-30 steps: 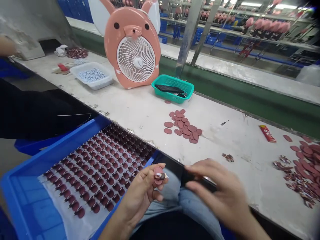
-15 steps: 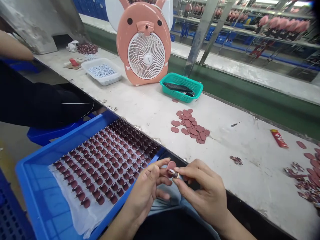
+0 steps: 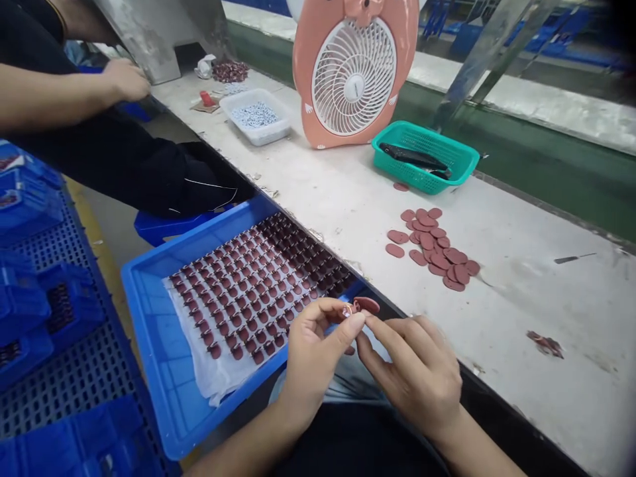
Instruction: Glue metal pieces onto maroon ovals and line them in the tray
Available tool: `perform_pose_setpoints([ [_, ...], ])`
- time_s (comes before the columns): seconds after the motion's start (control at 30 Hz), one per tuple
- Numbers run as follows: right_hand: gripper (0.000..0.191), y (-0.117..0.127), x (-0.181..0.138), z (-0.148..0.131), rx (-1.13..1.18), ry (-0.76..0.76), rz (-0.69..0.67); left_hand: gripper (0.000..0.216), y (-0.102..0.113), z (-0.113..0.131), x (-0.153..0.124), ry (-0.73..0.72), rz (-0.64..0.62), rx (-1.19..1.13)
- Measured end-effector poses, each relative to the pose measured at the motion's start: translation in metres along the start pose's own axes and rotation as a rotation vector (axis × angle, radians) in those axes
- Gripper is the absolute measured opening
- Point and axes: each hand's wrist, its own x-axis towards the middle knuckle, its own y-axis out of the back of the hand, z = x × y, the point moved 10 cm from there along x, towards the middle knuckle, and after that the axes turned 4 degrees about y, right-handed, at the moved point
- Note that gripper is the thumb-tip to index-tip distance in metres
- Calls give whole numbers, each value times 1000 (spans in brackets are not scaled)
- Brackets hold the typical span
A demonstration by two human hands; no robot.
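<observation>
Left grip (image 3: pixel 318 351): thumb and forefinger closed in a pinch on a small maroon oval piece (image 3: pixel 366 305), remaining fingers curled inward. Piece located at the tip of the left grip, with a small pale fitting (image 3: pixel 348 310) at its near end. Right grip (image 3: pixel 415 377): partly open, fingers curved, nothing held, fingertips just beside the piece, contact unclear.

Left of both grips: blue plastic tray (image 3: pixel 149 318) lined with a white sheet (image 3: pixel 209 371), carrying close rows of maroon pieces (image 3: pixel 258 285). Ahead and right of the right grip, on the pale surface (image 3: pixel 521 371): heap of loose maroon ovals (image 3: pixel 432 248). Farther ahead of the grips: teal basket (image 3: pixel 424 156), pink fan (image 3: pixel 352 73), white tray of small beads (image 3: pixel 256 116). Far ahead and left of the grips: co-worker's hand (image 3: pixel 126 79), near the edge of the surface.
</observation>
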Motion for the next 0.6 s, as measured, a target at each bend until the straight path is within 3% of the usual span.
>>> perform_pose_setpoints([
  [0.1, 29, 9, -6, -12, 79, 71, -9, 27, 48, 6, 14, -92, 105, 255],
  [0.23, 22, 25, -24, -8, 108, 97, -16, 31, 166, 8, 28, -136, 238, 648],
  [0.33, 25, 25, -38, 3, 86, 86, -29, 26, 238, 1, 22, -99, 170, 1002],
  [0.43, 29, 19, -47, 10, 83, 61, -36, 23, 273, -21, 7, 4, 46, 1273],
  [0.6, 30, 16, -49, 9, 107, 43, -36, 25, 281, -62, -8, 178, -27, 1606],
])
